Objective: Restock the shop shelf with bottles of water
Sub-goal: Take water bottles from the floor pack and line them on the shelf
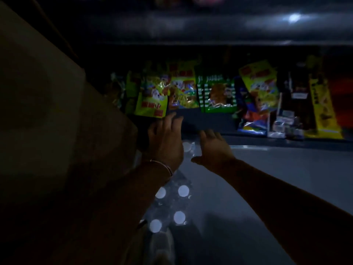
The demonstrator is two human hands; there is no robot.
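Note:
The scene is very dark. Water bottles with white caps (183, 190), wrapped together in clear plastic, stand in a row on the grey shelf (277, 178) below my arms. More caps of the pack (188, 147) show between my two hands. My left hand (166, 142), with a bangle at the wrist, reaches forward on the left side of that pack with its fingers stretched out. My right hand (214, 150) lies on the right side, fingers straight and thumb spread toward the caps. The bottles' bodies are mostly hidden by my arms and the dark.
A big cardboard box (57, 111) fills the left side, close to my left arm. Several bright snack packets (183, 92) stand at the back of the shelf, with a yellow pack (322, 108) at far right. Another shelf board (210, 31) hangs overhead.

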